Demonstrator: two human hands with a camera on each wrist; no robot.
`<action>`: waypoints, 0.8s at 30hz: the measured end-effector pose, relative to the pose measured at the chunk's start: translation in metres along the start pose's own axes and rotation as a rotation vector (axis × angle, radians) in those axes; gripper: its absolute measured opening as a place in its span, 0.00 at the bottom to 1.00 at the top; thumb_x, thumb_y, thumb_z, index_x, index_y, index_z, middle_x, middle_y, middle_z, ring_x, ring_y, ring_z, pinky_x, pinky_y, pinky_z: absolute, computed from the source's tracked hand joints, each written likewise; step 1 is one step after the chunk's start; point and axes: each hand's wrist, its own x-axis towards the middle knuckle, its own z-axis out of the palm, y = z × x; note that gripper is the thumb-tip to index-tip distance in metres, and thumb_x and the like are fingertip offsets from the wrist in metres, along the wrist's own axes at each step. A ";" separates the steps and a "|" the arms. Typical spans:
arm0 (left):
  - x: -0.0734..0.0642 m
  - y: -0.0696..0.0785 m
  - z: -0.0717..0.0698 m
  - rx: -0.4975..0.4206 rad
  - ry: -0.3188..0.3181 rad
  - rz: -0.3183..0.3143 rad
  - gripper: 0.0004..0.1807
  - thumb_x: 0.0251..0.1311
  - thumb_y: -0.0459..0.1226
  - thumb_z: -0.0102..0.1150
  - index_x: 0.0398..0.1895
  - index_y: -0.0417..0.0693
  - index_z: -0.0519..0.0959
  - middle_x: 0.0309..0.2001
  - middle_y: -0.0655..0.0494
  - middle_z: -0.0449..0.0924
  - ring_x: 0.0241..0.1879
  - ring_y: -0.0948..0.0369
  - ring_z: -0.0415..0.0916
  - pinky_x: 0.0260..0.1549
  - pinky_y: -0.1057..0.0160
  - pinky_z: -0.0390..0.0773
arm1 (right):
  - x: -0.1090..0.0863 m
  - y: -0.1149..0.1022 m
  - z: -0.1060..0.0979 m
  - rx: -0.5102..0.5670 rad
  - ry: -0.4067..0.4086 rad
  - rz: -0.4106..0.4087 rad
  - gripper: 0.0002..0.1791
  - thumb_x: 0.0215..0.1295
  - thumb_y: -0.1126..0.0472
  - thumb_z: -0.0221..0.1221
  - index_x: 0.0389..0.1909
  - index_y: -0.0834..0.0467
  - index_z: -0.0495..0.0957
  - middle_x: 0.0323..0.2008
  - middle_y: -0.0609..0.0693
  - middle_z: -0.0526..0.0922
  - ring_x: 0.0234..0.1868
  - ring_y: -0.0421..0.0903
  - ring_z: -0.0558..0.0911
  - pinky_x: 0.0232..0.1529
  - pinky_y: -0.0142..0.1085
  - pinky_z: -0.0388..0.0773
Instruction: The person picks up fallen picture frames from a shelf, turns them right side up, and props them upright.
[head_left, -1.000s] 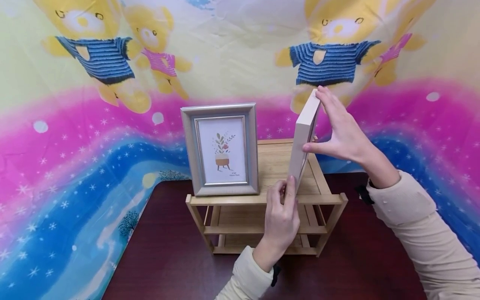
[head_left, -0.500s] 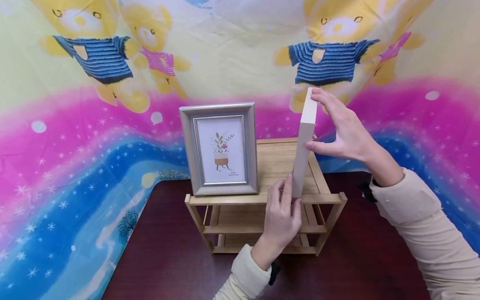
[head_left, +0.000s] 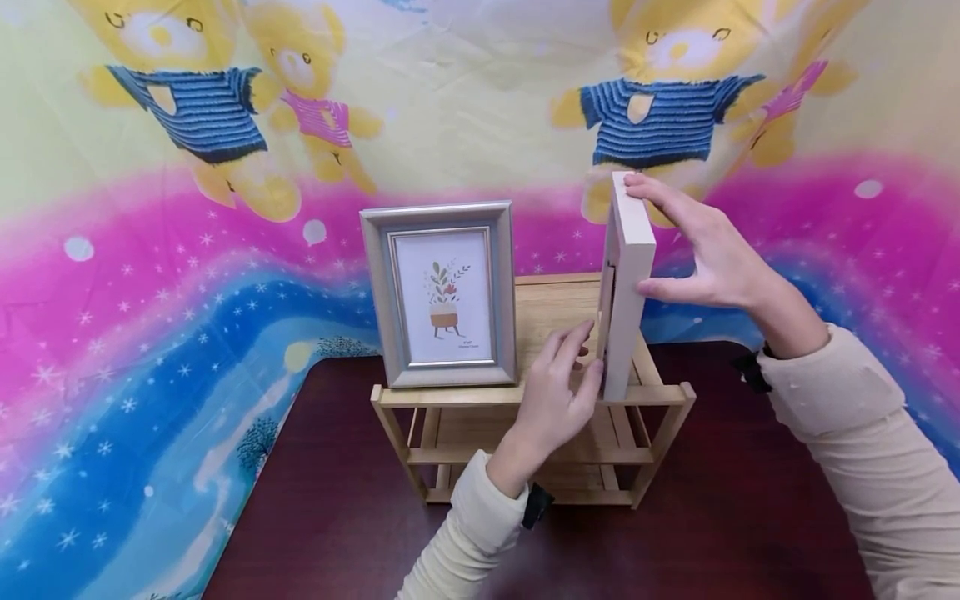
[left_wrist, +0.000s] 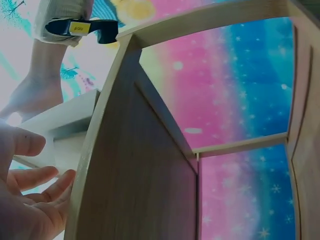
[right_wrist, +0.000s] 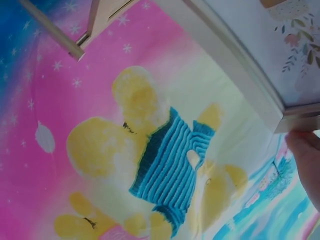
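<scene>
A pale picture frame stands edge-on over the right side of the wooden shelf's top. My right hand grips it, fingers at the upper edge and thumb against the near side. Its recessed back faces left in the head view, while the right wrist view shows a plant print inside the frame's front. My left hand is beside that back, fingers loosely bent, the tips close to the lower part. In the left wrist view, a gap shows between the left fingers.
A second, silver-grey frame with a potted plant print stands upright on the shelf's left side. The three-tier shelf rests on a dark red table. Behind hangs a bear-printed cloth.
The held frame has turned about its upright axis, so its back now shows on the left, and it has shifted slightly right. My left fingers have come off its near edge toward the back.
</scene>
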 end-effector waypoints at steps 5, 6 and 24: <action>0.011 0.000 0.003 -0.024 -0.027 -0.003 0.21 0.55 0.29 0.54 0.53 0.31 0.70 0.41 0.42 0.74 0.34 0.55 0.76 0.33 0.76 0.75 | 0.002 0.008 -0.003 0.065 -0.015 -0.051 0.48 0.41 0.54 0.70 0.64 0.64 0.60 0.65 0.56 0.60 0.64 0.42 0.60 0.62 0.44 0.59; 0.013 0.000 0.004 -0.021 -0.031 -0.001 0.21 0.55 0.28 0.54 0.53 0.31 0.70 0.40 0.42 0.75 0.33 0.55 0.76 0.32 0.76 0.74 | 0.002 0.009 -0.003 0.082 -0.018 -0.057 0.48 0.40 0.54 0.70 0.63 0.65 0.60 0.65 0.57 0.60 0.64 0.43 0.60 0.62 0.39 0.59; 0.020 -0.002 -0.015 0.238 -0.009 0.049 0.19 0.45 0.24 0.53 0.45 0.36 0.76 0.32 0.49 0.78 0.29 0.61 0.76 0.29 0.73 0.75 | 0.011 0.012 -0.003 0.170 -0.109 -0.112 0.48 0.40 0.58 0.70 0.64 0.67 0.58 0.65 0.60 0.58 0.65 0.47 0.59 0.62 0.31 0.56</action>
